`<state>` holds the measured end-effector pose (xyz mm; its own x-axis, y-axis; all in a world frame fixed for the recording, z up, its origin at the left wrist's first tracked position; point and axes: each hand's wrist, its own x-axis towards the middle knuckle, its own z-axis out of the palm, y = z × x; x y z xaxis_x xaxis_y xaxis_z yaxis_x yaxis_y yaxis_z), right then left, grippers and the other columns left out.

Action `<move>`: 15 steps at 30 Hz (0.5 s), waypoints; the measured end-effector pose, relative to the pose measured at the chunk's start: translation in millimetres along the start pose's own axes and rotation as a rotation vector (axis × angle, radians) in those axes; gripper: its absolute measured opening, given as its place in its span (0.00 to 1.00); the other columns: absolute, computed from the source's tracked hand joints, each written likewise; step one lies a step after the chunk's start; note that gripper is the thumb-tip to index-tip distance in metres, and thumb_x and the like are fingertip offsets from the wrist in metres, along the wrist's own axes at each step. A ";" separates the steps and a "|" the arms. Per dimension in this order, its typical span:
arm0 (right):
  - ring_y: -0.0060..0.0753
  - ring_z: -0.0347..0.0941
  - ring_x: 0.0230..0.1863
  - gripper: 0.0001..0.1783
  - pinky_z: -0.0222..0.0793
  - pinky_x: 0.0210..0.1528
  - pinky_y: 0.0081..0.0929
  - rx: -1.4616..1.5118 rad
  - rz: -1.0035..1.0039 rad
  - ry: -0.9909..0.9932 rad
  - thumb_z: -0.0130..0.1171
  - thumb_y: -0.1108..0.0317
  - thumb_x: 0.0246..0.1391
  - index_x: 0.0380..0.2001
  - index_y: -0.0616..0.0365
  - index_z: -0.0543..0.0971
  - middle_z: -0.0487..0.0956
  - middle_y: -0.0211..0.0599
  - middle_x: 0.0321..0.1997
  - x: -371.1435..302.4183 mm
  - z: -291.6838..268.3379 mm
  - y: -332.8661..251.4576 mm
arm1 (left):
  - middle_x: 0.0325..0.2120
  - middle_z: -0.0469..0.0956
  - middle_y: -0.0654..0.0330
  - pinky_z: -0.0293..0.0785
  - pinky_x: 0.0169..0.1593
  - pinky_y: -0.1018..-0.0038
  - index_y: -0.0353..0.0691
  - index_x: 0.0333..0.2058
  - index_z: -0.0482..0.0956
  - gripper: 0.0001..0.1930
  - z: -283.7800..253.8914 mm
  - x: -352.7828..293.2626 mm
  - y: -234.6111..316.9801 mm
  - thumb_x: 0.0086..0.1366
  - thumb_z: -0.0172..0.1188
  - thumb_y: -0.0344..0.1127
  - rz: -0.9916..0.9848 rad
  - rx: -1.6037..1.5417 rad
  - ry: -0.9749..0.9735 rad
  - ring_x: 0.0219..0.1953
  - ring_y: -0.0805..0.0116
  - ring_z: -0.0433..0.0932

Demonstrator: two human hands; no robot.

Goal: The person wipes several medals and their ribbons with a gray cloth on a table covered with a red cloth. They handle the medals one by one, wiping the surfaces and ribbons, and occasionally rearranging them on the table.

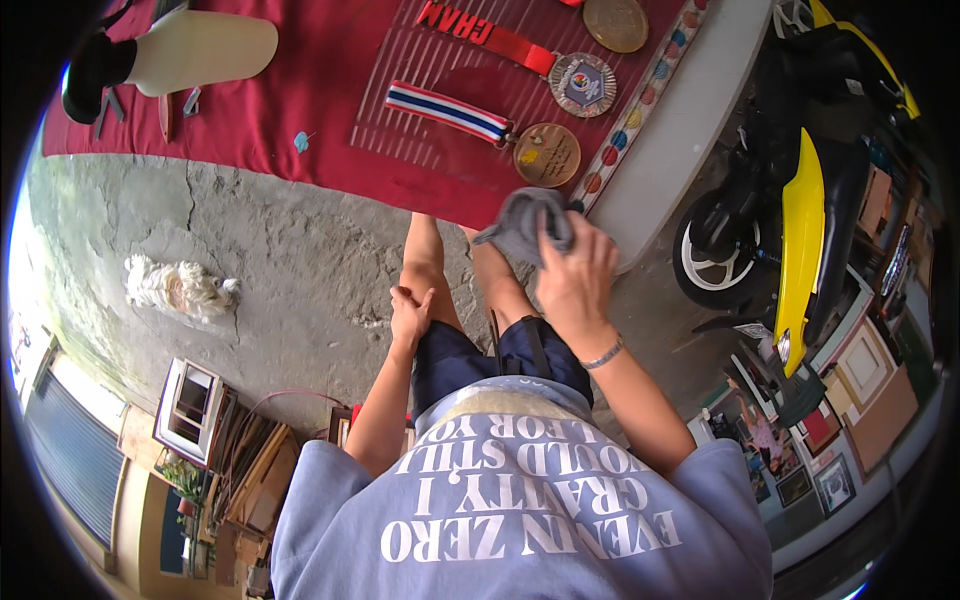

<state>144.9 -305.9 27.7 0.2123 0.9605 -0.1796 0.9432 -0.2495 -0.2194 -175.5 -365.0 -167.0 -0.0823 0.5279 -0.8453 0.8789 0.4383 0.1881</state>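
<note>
A bunched grey cloth (522,226) is gripped in my right hand (580,275), at the near edge of the table covered in red fabric (300,90). Just beyond the cloth lies a round bronze-gold medal (547,156) on a red, white and blue striped ribbon (448,111). Farther back is a silver medal (582,84) on a red ribbon (487,37), and a larger gold medal (615,22) sits behind it. My left hand (410,315) rests on my left thigh, thumb apart from the fingers, holding nothing.
A cream bottle with a black top (190,52) lies at the far left of the table, near small dark tools (166,115). A strip with coloured dots (625,135) borders the medals. A fluffy white dog (180,287) is on the concrete floor; a yellow-black motorbike (800,220) stands right.
</note>
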 end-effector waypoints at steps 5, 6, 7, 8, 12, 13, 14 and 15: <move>0.46 0.69 0.55 0.11 0.65 0.58 0.48 0.093 -0.155 0.055 0.58 0.66 0.58 0.43 0.53 0.82 0.72 0.42 0.60 55.0 17.1 -38.1 | 0.50 0.74 0.38 0.76 0.52 0.51 0.34 0.54 0.63 0.36 -12.8 9.9 18.2 0.65 0.66 0.60 0.082 -0.006 0.009 0.49 0.37 0.78; 0.44 0.70 0.54 0.09 0.66 0.56 0.45 0.091 -0.157 0.099 0.58 0.63 0.60 0.34 0.54 0.83 0.73 0.41 0.60 61.5 14.5 -41.3 | 0.49 0.74 0.38 0.76 0.52 0.51 0.35 0.53 0.64 0.35 -18.5 13.9 21.4 0.66 0.65 0.60 0.093 -0.025 0.005 0.49 0.38 0.78; 0.45 0.70 0.55 0.09 0.66 0.57 0.47 0.107 -0.137 0.070 0.59 0.64 0.59 0.37 0.53 0.84 0.73 0.41 0.60 54.2 13.0 -36.8 | 0.51 0.74 0.39 0.76 0.52 0.52 0.36 0.54 0.64 0.34 -22.0 11.2 25.4 0.66 0.66 0.59 0.107 -0.050 -0.001 0.50 0.39 0.79; 0.46 0.70 0.55 0.09 0.65 0.57 0.48 0.093 -0.086 0.081 0.59 0.65 0.58 0.38 0.53 0.84 0.73 0.42 0.60 38.4 14.0 -28.6 | 0.51 0.74 0.39 0.77 0.52 0.54 0.35 0.54 0.64 0.34 -22.8 9.1 27.0 0.67 0.65 0.59 0.124 -0.075 -0.036 0.50 0.41 0.79; 0.54 0.69 0.55 0.22 0.63 0.57 0.52 -0.009 0.111 0.066 0.60 0.70 0.52 0.53 0.52 0.83 0.72 0.48 0.60 -22.4 13.3 15.5 | 0.52 0.77 0.40 0.77 0.54 0.57 0.35 0.57 0.65 0.34 -5.2 10.7 8.3 0.68 0.65 0.57 0.175 -0.086 -0.059 0.50 0.43 0.81; 0.55 0.68 0.56 0.28 0.63 0.58 0.52 -0.030 0.157 0.046 0.60 0.71 0.51 0.59 0.51 0.80 0.71 0.50 0.60 -18.6 5.9 19.4 | 0.53 0.77 0.39 0.77 0.55 0.55 0.37 0.57 0.65 0.34 -14.3 9.6 9.9 0.68 0.65 0.57 0.142 -0.081 -0.077 0.52 0.41 0.80; 0.57 0.68 0.56 0.35 0.62 0.58 0.53 -0.052 0.198 0.025 0.59 0.72 0.50 0.65 0.50 0.76 0.71 0.52 0.60 -13.0 -1.2 22.7 | 0.53 0.77 0.39 0.76 0.56 0.54 0.38 0.58 0.65 0.33 -20.6 4.9 11.8 0.67 0.65 0.57 0.106 -0.080 -0.094 0.53 0.40 0.80; 0.59 0.68 0.56 0.43 0.61 0.59 0.55 -0.041 0.220 0.008 0.61 0.72 0.49 0.72 0.48 0.68 0.71 0.54 0.59 -8.7 -3.0 25.9 | 0.53 0.78 0.41 0.76 0.56 0.54 0.38 0.57 0.68 0.31 -25.4 4.4 11.2 0.67 0.65 0.55 0.145 -0.083 -0.101 0.54 0.40 0.80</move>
<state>168.2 -320.3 26.5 0.4157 0.8846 -0.2113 0.8835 -0.4479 -0.1370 -178.0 -339.3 -155.9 0.0938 0.5162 -0.8513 0.8363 0.4231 0.3487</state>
